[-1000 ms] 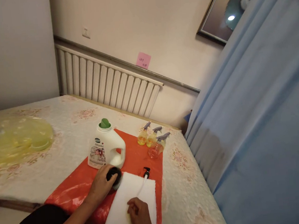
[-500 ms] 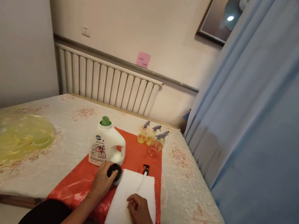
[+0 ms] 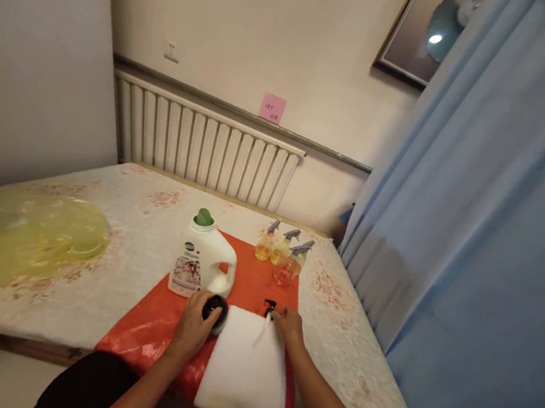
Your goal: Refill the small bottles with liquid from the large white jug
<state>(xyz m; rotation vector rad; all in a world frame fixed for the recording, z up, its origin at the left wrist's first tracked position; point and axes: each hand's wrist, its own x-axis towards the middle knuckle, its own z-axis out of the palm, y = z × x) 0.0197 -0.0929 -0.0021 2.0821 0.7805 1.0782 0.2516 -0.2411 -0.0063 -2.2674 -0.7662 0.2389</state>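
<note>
My left hand (image 3: 195,322) is wrapped around a small bottle with a dark round top (image 3: 214,307), beside the large white jug (image 3: 205,256). The bottle's lower part is mostly hidden by my fingers. At the far right corner of a folded white towel (image 3: 246,369), my right hand (image 3: 289,325) pinches a black pump head (image 3: 270,305) near its collar. Its pale dip tube lies across the towel. The jug stands upright, with a green spout (image 3: 204,217) in its uncapped neck and a handle on the right.
A red plastic sheet (image 3: 143,321) lies under these things on a floral-covered bed (image 3: 335,334). Three spray bottles (image 3: 284,271) with grey triggers stand at the sheet's far right. Yellowish clear plastic (image 3: 37,235) spreads at left. A blue curtain (image 3: 476,241) hangs at right; a radiator (image 3: 207,139) lines the wall.
My right hand has moved from above the towel's near part, forward and right, to the pump head and has closed on it. My left hand stays on the bottle. The view has shifted slightly.
</note>
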